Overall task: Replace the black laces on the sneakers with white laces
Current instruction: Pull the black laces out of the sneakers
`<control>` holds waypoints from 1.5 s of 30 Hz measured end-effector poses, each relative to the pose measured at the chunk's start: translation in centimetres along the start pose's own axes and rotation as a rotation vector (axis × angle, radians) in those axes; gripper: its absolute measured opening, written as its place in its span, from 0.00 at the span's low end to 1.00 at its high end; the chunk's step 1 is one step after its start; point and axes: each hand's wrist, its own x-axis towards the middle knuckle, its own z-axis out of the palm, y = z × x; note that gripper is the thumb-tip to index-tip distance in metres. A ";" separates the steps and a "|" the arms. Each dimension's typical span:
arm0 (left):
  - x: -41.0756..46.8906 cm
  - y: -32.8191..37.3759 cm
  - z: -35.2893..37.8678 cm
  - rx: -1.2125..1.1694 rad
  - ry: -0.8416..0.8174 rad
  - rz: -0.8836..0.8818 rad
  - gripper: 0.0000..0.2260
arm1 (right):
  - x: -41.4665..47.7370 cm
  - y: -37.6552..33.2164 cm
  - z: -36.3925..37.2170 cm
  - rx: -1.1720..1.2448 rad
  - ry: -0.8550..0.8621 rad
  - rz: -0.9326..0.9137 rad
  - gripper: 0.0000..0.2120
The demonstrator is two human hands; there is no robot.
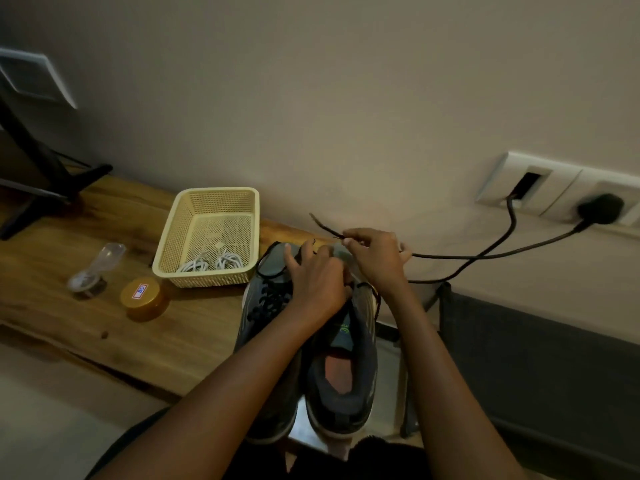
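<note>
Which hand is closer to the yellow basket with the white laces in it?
Left. The left hand holds the sneakers right beside the basket; the right hand is farther over, beyond the left, pinching the black lace.

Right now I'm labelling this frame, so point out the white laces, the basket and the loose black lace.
white laces (194, 265), head view, the left coil.
basket (218, 189), head view, its far rim.
black lace (325, 227), head view, its free raised end.

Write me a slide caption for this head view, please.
Right hand pinches a black lace above the sneakers the left hand holds; white laces lie in the basket.
</note>
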 end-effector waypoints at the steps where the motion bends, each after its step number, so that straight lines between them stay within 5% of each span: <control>1: 0.3 0.1 0.1 0.025 0.001 -0.004 0.13 | 0.4 0.2 0.5 0.016 -0.061 -0.008 0.11; 7: 0.8 -0.1 0.9 0.038 0.006 -0.017 0.10 | -0.8 2.2 -1.5 0.077 -0.016 0.168 0.05; 11: 1.0 -0.4 1.0 0.007 0.009 -0.026 0.12 | -4.2 1.8 -2.7 -0.265 -0.161 0.285 0.08; 19: 1.1 -1.0 1.3 -0.096 0.013 -0.020 0.09 | -5.1 1.0 -2.6 -0.399 -0.274 0.203 0.21; 23: 1.1 -1.0 1.5 -0.138 0.048 -0.004 0.09 | -5.5 0.2 -1.2 -0.522 -0.180 0.145 0.21; 33: 0.7 -0.7 1.3 -0.298 0.187 -0.058 0.04 | -6.0 1.1 -0.8 -0.419 -0.073 0.238 0.14; 39: 0.0 -0.9 0.4 -0.097 0.096 0.162 0.04 | -5.9 1.1 -1.0 -0.327 -0.081 0.245 0.14; 45: 0.0 -0.6 0.4 -0.010 0.086 0.141 0.04 | -6.1 0.9 -0.9 -0.330 -0.058 0.234 0.13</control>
